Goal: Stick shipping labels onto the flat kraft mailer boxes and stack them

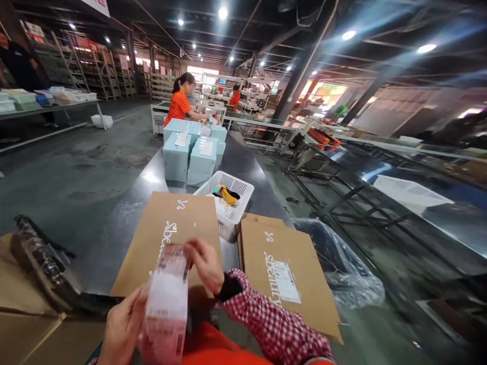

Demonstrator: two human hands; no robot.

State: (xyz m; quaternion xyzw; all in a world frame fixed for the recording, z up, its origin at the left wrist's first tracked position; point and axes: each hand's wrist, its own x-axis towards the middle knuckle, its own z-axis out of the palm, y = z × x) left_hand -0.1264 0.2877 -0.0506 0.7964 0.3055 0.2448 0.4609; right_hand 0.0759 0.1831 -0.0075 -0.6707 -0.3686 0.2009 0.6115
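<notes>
Between my hands hangs a strip of printed shipping labels [167, 296], its print partly smeared by motion. My left hand [125, 322] pinches the strip's left edge near the bottom of the view. Higher up, my right hand [205, 263] grips the top right corner of the strip, fingers closed. Below the strip lies a flat brown cardboard box [140, 243] with white lettering. To the right is a stack of flattened cardboard boxes [297, 243], the top one bearing a white label [286, 282].
A white basket [243, 195] holding a yellow tape dispenser [227, 194] stands behind the cardboard. Pale blue boxes [177, 159] are stacked farther along the metal table [129, 210]. A co-worker in orange [178, 106] stands beyond them. Clear plastic wrap [353, 284] lies at right.
</notes>
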